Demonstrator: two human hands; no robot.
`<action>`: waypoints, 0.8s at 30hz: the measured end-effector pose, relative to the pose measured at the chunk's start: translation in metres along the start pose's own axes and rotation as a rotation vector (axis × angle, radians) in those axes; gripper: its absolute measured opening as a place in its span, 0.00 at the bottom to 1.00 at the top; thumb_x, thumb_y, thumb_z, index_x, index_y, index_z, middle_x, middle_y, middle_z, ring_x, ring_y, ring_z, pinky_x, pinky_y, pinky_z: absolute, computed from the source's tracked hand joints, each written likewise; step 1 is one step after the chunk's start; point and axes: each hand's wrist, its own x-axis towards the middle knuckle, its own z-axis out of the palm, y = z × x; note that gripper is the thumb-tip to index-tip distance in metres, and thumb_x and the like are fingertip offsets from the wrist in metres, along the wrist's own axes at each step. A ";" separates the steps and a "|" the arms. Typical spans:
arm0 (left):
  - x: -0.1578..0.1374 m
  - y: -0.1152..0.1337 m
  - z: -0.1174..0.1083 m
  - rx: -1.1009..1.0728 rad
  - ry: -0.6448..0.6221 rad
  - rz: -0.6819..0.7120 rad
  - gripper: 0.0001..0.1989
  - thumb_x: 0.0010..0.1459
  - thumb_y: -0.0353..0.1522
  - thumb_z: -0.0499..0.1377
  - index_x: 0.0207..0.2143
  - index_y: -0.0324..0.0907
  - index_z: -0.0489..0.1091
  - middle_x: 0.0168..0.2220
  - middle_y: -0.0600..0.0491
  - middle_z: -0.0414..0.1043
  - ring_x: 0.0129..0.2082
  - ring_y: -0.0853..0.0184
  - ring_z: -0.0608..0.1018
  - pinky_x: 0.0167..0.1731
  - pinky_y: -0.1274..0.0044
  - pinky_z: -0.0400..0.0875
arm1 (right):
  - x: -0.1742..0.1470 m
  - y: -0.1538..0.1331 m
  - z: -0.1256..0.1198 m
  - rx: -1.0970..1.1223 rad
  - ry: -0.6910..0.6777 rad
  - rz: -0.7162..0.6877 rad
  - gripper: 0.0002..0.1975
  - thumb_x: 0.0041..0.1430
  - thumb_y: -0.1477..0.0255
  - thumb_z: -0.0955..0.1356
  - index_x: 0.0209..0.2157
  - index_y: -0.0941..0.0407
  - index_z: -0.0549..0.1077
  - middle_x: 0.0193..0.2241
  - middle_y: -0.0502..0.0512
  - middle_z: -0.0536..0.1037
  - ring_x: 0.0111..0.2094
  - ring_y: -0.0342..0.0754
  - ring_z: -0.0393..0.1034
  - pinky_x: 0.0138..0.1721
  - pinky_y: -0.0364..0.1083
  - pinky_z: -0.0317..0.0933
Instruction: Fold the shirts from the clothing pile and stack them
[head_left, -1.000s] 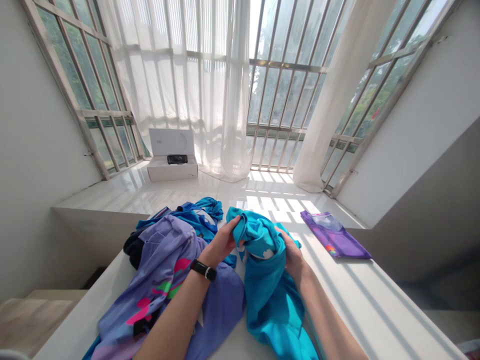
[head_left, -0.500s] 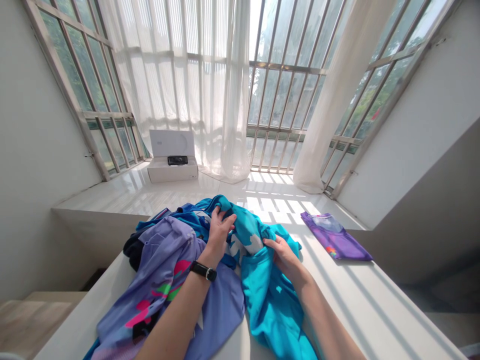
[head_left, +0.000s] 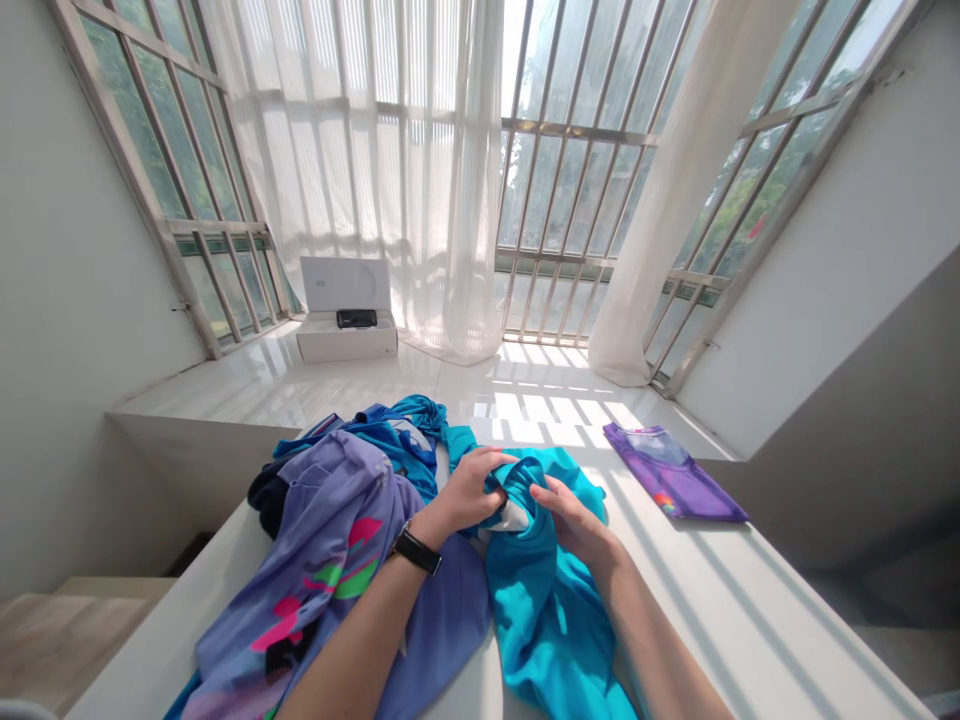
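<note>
A turquoise shirt (head_left: 551, 590) with a white print lies crumpled on the white table, its lower part stretching towards me. My left hand (head_left: 478, 487), with a black watch on the wrist, grips a gathered fold near the shirt's upper part. Just to its right, my right hand (head_left: 566, 508) pinches the same bunched cloth between thumb and fingers. Left of the shirt is a heap of clothes, with a lavender shirt (head_left: 337, 500) with pink and green print on top. Behind it lies a blue garment (head_left: 409, 440).
A folded purple garment (head_left: 675, 475) lies on the table (head_left: 720, 600) at the right. On the sill, an open white box (head_left: 346, 343) holds a black device (head_left: 356, 318). Sheer curtains (head_left: 450, 200) hang before barred windows.
My left hand has moved right and nearer to me, bringing the turquoise cloth away from the heap. Both hands are now close together on the bunched fold.
</note>
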 end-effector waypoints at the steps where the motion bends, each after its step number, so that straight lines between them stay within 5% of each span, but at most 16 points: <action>1: 0.000 0.001 -0.002 -0.001 0.011 -0.007 0.24 0.47 0.23 0.61 0.48 0.44 0.78 0.49 0.46 0.80 0.57 0.50 0.74 0.60 0.61 0.66 | -0.001 -0.002 0.001 -0.003 -0.016 -0.012 0.21 0.48 0.53 0.77 0.42 0.48 0.80 0.39 0.56 0.84 0.39 0.61 0.79 0.38 0.55 0.71; 7: 0.005 0.017 -0.020 -0.100 0.100 -0.099 0.09 0.58 0.36 0.61 0.37 0.44 0.79 0.39 0.49 0.81 0.41 0.59 0.79 0.45 0.71 0.71 | 0.003 0.003 0.003 -0.046 -0.050 -0.067 0.27 0.41 0.61 0.80 0.46 0.45 0.79 0.43 0.53 0.84 0.44 0.61 0.78 0.44 0.55 0.71; 14: 0.007 0.026 -0.027 -0.304 0.297 -0.228 0.13 0.55 0.41 0.65 0.26 0.41 0.75 0.24 0.56 0.70 0.29 0.67 0.69 0.31 0.76 0.64 | 0.019 0.016 -0.012 -0.428 0.033 -0.197 0.05 0.46 0.72 0.71 0.27 0.48 0.78 0.26 0.47 0.80 0.29 0.51 0.72 0.33 0.49 0.67; 21: 0.009 0.024 -0.037 -0.611 0.588 -0.373 0.18 0.53 0.47 0.66 0.29 0.42 0.67 0.22 0.60 0.63 0.24 0.71 0.64 0.25 0.79 0.61 | 0.019 0.004 -0.032 -0.454 0.226 -0.311 0.18 0.41 0.76 0.69 0.35 0.45 0.79 0.31 0.47 0.80 0.34 0.54 0.73 0.36 0.50 0.67; 24: 0.011 0.024 -0.039 -0.681 0.711 -0.419 0.18 0.53 0.47 0.64 0.31 0.43 0.65 0.24 0.60 0.64 0.26 0.71 0.67 0.28 0.78 0.64 | 0.011 0.002 -0.042 -0.364 0.151 -0.230 0.23 0.37 0.75 0.73 0.39 0.46 0.81 0.38 0.50 0.82 0.45 0.58 0.74 0.44 0.52 0.68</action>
